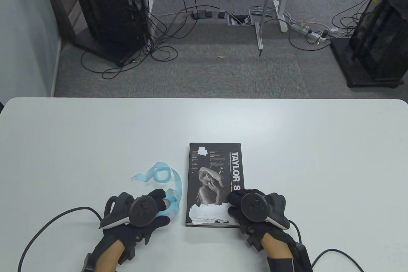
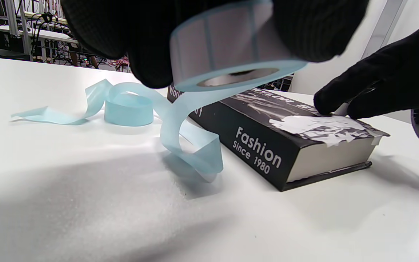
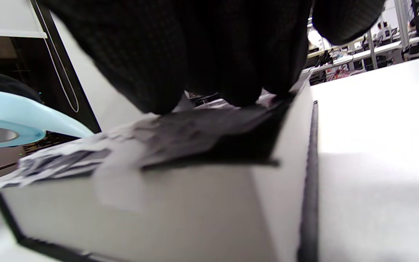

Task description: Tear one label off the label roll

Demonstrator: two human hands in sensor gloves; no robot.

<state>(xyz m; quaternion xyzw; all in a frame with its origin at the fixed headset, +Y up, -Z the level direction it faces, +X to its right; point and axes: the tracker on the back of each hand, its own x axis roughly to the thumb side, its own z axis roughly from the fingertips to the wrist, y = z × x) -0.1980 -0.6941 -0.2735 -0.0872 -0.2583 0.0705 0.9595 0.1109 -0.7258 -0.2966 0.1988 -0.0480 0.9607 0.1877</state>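
Observation:
My left hand (image 1: 149,209) grips the label roll (image 2: 227,51), a small roll of white labels on pale blue backing, a little above the table. A long empty blue backing strip (image 1: 162,173) curls from it across the table; it also shows in the left wrist view (image 2: 129,107). My right hand (image 1: 251,205) presses its fingertips (image 2: 335,103) onto the near right corner of a black book (image 1: 215,182), where several white labels (image 1: 208,214) are stuck. The book's corner fills the right wrist view (image 3: 202,174).
The book lies flat near the middle front of the white table (image 1: 318,157). Glove cables (image 1: 47,227) trail off the front edge. Beyond the far table edge are floor cables and a black computer tower (image 1: 108,13).

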